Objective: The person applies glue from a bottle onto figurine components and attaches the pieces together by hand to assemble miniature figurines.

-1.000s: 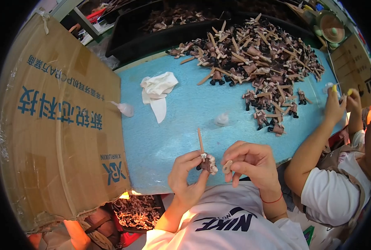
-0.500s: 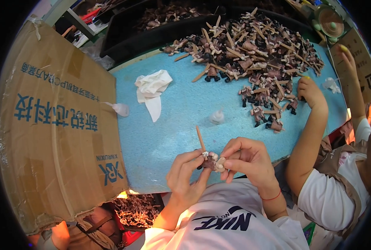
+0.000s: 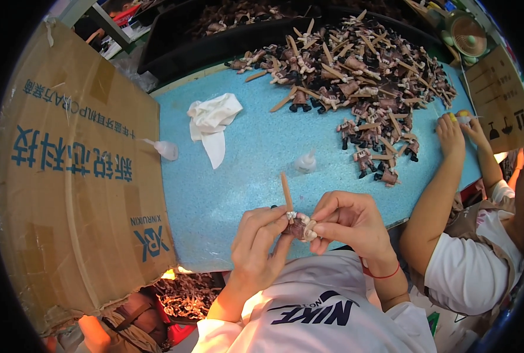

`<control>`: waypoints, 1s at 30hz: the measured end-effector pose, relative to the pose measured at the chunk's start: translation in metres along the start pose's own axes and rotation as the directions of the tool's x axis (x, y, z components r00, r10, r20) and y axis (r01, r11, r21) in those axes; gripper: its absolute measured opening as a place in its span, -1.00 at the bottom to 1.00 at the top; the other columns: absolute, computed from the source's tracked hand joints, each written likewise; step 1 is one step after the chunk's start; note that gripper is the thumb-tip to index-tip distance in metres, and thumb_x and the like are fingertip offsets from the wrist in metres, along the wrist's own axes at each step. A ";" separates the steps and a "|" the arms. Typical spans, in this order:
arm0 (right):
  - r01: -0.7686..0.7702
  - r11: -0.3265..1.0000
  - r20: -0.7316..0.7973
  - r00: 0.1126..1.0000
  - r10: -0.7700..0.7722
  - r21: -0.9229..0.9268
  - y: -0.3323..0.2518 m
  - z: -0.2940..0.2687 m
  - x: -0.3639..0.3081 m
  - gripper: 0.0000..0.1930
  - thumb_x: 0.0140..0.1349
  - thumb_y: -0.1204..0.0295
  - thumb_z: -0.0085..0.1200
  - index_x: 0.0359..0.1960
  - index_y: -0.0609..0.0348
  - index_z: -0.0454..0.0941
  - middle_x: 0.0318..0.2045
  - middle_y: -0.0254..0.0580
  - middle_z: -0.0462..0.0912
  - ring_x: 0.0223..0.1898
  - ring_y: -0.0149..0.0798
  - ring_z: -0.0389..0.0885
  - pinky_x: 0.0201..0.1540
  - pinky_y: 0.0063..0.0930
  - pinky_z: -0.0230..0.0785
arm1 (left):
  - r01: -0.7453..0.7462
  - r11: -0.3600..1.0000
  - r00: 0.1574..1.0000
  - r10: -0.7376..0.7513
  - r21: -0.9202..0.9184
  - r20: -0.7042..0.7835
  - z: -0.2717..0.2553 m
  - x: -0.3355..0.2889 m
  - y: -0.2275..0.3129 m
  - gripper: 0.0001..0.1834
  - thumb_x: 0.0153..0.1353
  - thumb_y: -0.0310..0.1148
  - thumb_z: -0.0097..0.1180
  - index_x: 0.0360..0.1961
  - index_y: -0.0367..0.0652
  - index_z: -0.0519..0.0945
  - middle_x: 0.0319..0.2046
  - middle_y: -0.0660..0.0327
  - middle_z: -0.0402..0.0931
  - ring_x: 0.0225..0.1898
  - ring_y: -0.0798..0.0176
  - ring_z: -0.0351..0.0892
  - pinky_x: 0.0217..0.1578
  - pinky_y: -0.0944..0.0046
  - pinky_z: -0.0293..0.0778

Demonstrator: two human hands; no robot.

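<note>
Right now two hands meet just over the near edge of the blue table [image 3: 244, 170]. The left hand [image 3: 260, 244] and the right hand [image 3: 350, 222] both pinch one small brown toy figure [image 3: 300, 226]. The fingers of both hands are closed narrow on it, so the little figure sits between them, close to the person's chest. A thin tan stick [image 3: 286, 192] pokes up from the figure and leans a bit to the left.

Far back on the table lies a big pile of toy figures [image 3: 356, 70], brown ones with tan sticks, all mixed up. Some of them have spilled toward the near side. A crumpled white cloth [image 3: 213, 120] lies on the table, well apart from the hands. A small clear blob [image 3: 306, 162] sits between the cloth and the pile. A small white bottle [image 3: 163, 149] lies at the left edge of the table, just beside a big cardboard box [image 3: 73, 188] with blue print. The box stands on the left and leans over the table's side.

On the right, another person's hand [image 3: 450, 134] rests on the table near the pile, and its fingers have yellow tips. That person wears a white shirt. Behind the pile stands a long black tray [image 3: 173, 50] with more brown parts in it.
</note>
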State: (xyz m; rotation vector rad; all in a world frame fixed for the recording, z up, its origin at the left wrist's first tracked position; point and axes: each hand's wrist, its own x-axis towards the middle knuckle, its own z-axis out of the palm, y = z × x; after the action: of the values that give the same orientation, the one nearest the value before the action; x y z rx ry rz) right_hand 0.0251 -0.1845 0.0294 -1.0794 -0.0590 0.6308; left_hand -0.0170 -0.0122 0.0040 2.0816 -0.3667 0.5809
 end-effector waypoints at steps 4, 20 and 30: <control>0.031 0.999 0.001 1.000 -0.031 -0.021 0.002 0.001 -0.002 -0.94 0.10 0.68 0.00 -0.38 0.44 0.42 -0.40 -0.01 0.54 -0.45 -0.24 0.62 -0.46 -0.52 0.55 | -0.044 0.999 0.999 0.044 0.020 0.003 -0.003 0.006 0.000 -0.64 -0.25 -0.70 0.24 -0.33 -0.35 0.49 -0.26 0.00 0.49 -0.33 0.01 0.49 -0.37 0.20 0.45; 0.155 0.972 -0.056 0.984 -0.167 -0.176 0.001 0.012 -0.010 -0.77 0.07 0.75 -0.04 -0.20 0.46 0.32 -0.32 0.01 0.50 -0.38 -0.17 0.62 -0.39 -0.44 0.59 | 0.139 0.967 0.984 -0.111 -0.212 0.138 -0.011 0.013 0.011 -0.56 -0.18 -0.59 0.12 -0.14 -0.28 0.56 0.01 -0.10 0.36 -0.11 -0.02 0.44 -0.18 0.20 0.44; 0.145 0.961 0.031 0.989 -0.141 -0.235 -0.003 0.003 -0.013 -0.70 0.08 0.71 0.00 -0.12 0.46 0.31 -0.22 -0.03 0.50 -0.30 -0.25 0.61 -0.37 -0.54 0.58 | 0.095 0.983 0.986 -0.071 -0.160 0.150 -0.010 0.017 0.018 -0.55 -0.24 -0.61 0.16 -0.17 -0.32 0.56 -0.03 -0.10 0.40 -0.17 0.00 0.44 -0.20 0.20 0.44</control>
State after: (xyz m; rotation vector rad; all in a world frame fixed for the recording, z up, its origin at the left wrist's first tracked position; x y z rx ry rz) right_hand 0.0150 -0.1896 0.0362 -1.2887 -0.2279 0.5089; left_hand -0.0140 -0.0136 0.0300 1.9721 -0.3951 0.3393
